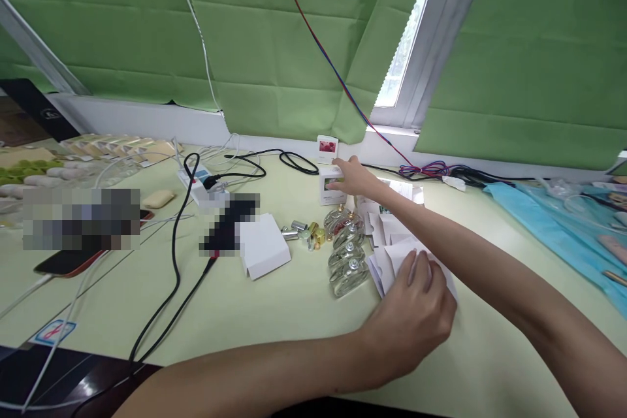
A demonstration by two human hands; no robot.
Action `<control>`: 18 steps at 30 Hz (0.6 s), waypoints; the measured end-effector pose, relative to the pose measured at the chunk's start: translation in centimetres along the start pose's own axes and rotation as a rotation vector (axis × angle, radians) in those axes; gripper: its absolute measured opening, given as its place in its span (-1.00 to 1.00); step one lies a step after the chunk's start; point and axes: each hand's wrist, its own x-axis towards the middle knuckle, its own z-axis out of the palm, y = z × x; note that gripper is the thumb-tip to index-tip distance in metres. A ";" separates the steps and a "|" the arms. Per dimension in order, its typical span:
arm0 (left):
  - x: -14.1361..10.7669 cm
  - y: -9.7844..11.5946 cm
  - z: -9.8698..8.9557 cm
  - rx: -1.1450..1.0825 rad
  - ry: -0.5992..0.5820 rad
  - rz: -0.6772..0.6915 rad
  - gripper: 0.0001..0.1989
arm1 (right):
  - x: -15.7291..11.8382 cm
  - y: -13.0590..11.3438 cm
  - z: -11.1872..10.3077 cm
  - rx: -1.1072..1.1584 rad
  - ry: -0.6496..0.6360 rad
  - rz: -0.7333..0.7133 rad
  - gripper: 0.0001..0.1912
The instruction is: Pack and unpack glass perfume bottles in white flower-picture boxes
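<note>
My left hand has its fingers curled over the stack of folded white cartons at the right of centre. Farther back, my right hand is at a small upright white box with a picture on its front. Its thumb lies across the front and the other fingers are at the top edge. Behind that box stands another white box with a red picture. Several clear glass bottles stand in a row left of the cartons. Metallic and yellowish caps lie beside them.
A white open box lies left of the caps. Black cables run past a power strip and a phone. A blue plastic sheet covers the right side. Green curtains hang behind the table.
</note>
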 end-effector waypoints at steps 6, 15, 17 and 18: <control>-1.5 -0.5 -0.4 0.018 0.075 0.101 -0.79 | -0.1 -1.5 0.4 -0.039 0.032 0.042 -0.20; -2.1 0.8 -0.7 -0.093 0.098 0.187 -0.77 | -0.7 -3.9 0.4 -0.125 0.042 0.133 -0.25; -2.2 1.1 -0.6 -0.111 0.110 0.201 -0.77 | -0.8 -4.3 0.5 -0.152 0.050 0.144 -0.26; -2.3 1.1 -0.5 -0.119 0.116 0.199 -0.77 | -0.8 -4.5 0.6 -0.167 0.054 0.149 -0.27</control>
